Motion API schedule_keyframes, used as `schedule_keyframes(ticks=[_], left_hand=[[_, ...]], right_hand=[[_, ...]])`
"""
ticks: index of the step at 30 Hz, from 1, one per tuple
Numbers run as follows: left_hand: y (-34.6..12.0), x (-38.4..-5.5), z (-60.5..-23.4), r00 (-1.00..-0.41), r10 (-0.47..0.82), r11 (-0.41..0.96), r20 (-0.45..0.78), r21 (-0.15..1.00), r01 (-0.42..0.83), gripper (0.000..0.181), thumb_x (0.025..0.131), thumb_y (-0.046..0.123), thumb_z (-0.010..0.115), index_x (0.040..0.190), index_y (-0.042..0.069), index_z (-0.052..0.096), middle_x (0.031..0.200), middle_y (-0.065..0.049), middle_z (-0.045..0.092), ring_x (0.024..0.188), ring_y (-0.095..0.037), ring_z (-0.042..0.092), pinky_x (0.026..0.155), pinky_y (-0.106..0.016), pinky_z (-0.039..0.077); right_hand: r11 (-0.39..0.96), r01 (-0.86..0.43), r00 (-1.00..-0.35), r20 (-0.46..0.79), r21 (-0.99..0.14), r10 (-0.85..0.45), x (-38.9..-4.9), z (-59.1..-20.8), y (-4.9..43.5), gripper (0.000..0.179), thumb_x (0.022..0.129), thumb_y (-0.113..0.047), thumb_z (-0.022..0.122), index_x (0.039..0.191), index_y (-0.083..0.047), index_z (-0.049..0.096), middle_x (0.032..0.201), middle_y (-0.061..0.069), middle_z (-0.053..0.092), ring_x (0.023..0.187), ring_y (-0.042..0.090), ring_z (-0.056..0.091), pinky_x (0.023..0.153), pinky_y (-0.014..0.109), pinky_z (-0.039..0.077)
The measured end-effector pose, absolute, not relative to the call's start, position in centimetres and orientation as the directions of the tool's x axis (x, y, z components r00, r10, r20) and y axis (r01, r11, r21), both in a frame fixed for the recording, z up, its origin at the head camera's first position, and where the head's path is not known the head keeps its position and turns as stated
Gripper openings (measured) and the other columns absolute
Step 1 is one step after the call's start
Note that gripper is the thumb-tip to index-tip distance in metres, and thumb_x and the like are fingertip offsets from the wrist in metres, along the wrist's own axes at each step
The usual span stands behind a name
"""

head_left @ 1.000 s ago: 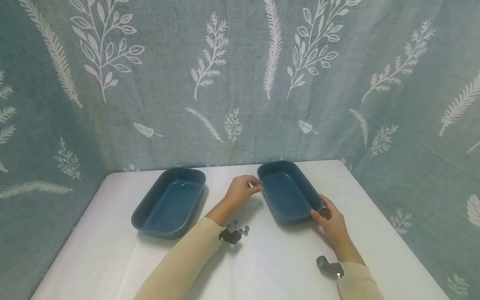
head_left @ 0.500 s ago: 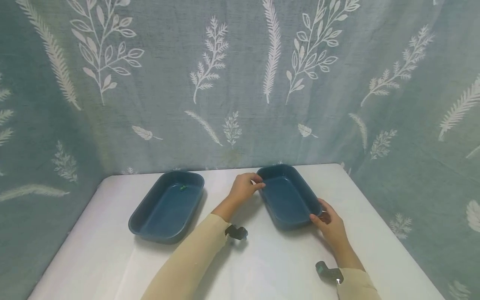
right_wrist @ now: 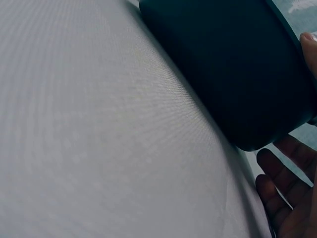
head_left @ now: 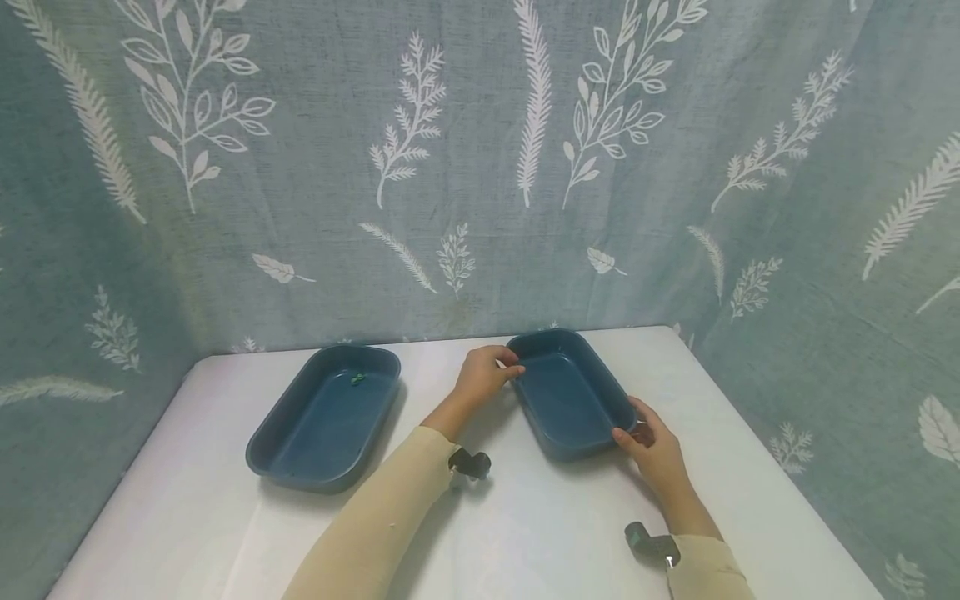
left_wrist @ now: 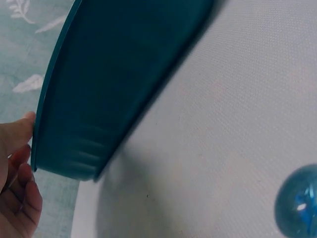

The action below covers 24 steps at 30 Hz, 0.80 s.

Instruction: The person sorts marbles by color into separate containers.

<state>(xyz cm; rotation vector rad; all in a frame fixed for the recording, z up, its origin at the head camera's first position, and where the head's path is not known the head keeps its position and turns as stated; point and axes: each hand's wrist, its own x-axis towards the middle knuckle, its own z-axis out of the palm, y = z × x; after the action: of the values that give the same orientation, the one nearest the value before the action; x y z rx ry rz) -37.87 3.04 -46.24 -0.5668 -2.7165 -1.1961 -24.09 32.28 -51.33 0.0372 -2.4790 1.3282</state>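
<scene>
In the head view, a deep blue tray [head_left: 573, 400] with rounded corners stands on the right half of the table. My left hand [head_left: 483, 375] pinches its rim at the far left corner, thumb and fingers either side of the edge. At the near right corner my right hand [head_left: 652, 446] holds the same tray, thumb at the rim. The left wrist view shows the tray's outer wall [left_wrist: 99, 84] with fingers [left_wrist: 32, 198] beside its end. From the right wrist, the dark wall [right_wrist: 233, 74] slants close over the cloth, with fingertips [right_wrist: 267, 161] by its bottom corner.
Further left stands a second blue tray [head_left: 326, 425] with a small green thing [head_left: 357, 378] inside. A clear bluish glass marble [left_wrist: 299, 203] lies on the white tabletop [head_left: 525, 542] near my left wrist. Patterned cloth [head_left: 322, 167] hangs behind the table and at both sides.
My left hand has moved slightly right and closed onto the tray's rim. Its wrist camera now covers the marbles seen earlier. The right hand keeps its place; the whole view shifts a little.
</scene>
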Motion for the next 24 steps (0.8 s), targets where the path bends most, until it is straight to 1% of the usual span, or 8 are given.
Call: schedule_keyframes(ticks=[7,13,16,19,24], left_hand=[[2.4,-37.3,-46.4,-0.921,0.285,0.592,0.267,0.706,0.388,0.020,0.086,0.030,0.076,0.096,0.012,0.074,0.093,0.003,0.070,0.075,-0.011,0.058,0.066,-0.027,0.047],[1.9,-36.3,-46.2,-0.923,0.267,0.565,0.277,0.731,0.383,0.019,0.086,0.028,0.076,0.096,0.012,0.074,0.093,0.003,0.069,0.076,-0.012,0.057,0.066,-0.028,0.047],[1.6,-36.0,-46.2,-0.921,0.266,0.578,0.284,0.718,0.388,0.019,0.086,0.029,0.076,0.096,0.013,0.074,0.090,0.005,0.068,0.075,-0.011,0.056,0.065,-0.028,0.047],[1.2,-35.5,-46.3,-0.913,0.278,0.584,0.297,0.703,0.406,0.019,0.086,0.030,0.076,0.097,0.014,0.075,0.088,0.005,0.067,0.075,-0.011,0.056,0.065,-0.028,0.047],[0.2,-34.5,-46.4,-0.914,0.270,0.590,0.304,0.698,0.406,0.018,0.087,0.028,0.075,0.098,0.014,0.074,0.089,0.005,0.067,0.076,-0.011,0.056,0.066,-0.029,0.047]], right_hand=[[0.573,-0.165,-0.949,0.288,-0.803,0.130,-24.1,-51.5,31.9,0.064,0.088,-0.025,0.074,0.143,-0.010,0.046,0.118,0.022,0.061,0.089,0.026,0.063,0.070,0.025,0.050],[0.572,-0.170,-0.954,0.280,-0.803,0.109,-24.3,-51.2,31.8,0.064,0.090,-0.028,0.072,0.146,-0.012,0.043,0.117,0.023,0.061,0.093,0.031,0.063,0.070,0.028,0.051],[0.567,-0.169,-0.956,0.274,-0.806,0.105,-24.4,-51.2,32.0,0.065,0.090,-0.029,0.071,0.146,-0.012,0.043,0.118,0.023,0.061,0.095,0.033,0.063,0.071,0.029,0.051],[0.572,-0.162,-0.956,0.272,-0.804,0.111,-24.2,-51.3,32.2,0.065,0.090,-0.029,0.072,0.146,-0.013,0.043,0.114,0.023,0.063,0.094,0.033,0.064,0.071,0.029,0.050],[0.588,-0.148,-0.958,0.263,-0.795,0.115,-24.1,-51.1,32.4,0.065,0.091,-0.030,0.071,0.146,-0.012,0.042,0.113,0.023,0.063,0.094,0.032,0.063,0.072,0.028,0.050]])
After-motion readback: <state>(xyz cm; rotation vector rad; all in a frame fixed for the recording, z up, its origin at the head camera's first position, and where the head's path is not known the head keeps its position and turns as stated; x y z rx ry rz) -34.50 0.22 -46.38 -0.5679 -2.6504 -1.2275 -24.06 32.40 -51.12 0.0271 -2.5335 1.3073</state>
